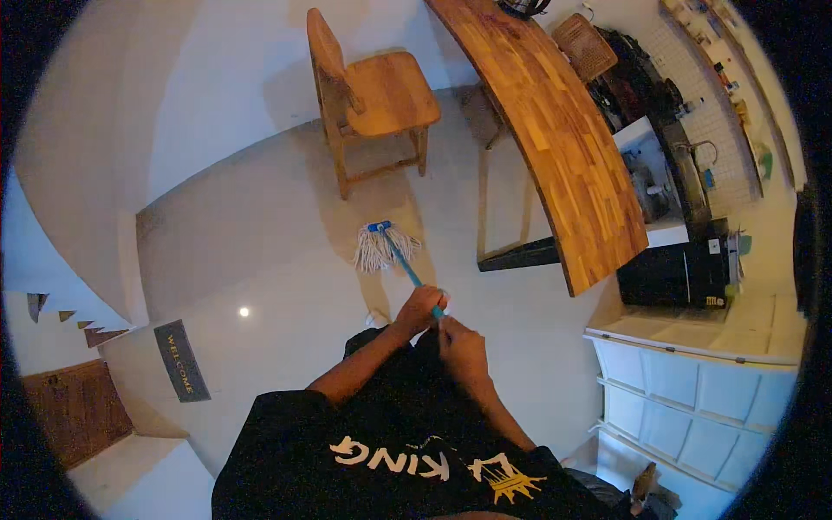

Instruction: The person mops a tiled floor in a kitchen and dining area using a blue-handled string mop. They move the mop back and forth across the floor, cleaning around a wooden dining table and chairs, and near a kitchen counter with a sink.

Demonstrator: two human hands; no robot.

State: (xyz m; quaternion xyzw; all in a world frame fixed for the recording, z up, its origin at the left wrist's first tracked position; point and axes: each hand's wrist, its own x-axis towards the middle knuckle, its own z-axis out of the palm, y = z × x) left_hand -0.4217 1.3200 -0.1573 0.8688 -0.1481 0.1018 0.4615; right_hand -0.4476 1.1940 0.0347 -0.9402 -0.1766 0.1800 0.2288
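Note:
A string mop with a blue clamp rests its pale cotton head (387, 249) on the light floor ahead of me. Its teal handle (404, 261) slants back towards my body. My left hand (419, 310) is wrapped around the handle in front of my waist. Just behind it, to the right, my right hand (463, 346) grips the handle close to its upper end. The fingers of both hands hide part of the shaft.
A wooden chair (393, 94) stands beyond the mop by the wall. To the right, a butcher-block counter (552, 130) has a dark leg frame (520, 255) reaching the floor. A doormat (182, 361) lies at left near a stair side. White panelled doors (689, 390) are at lower right.

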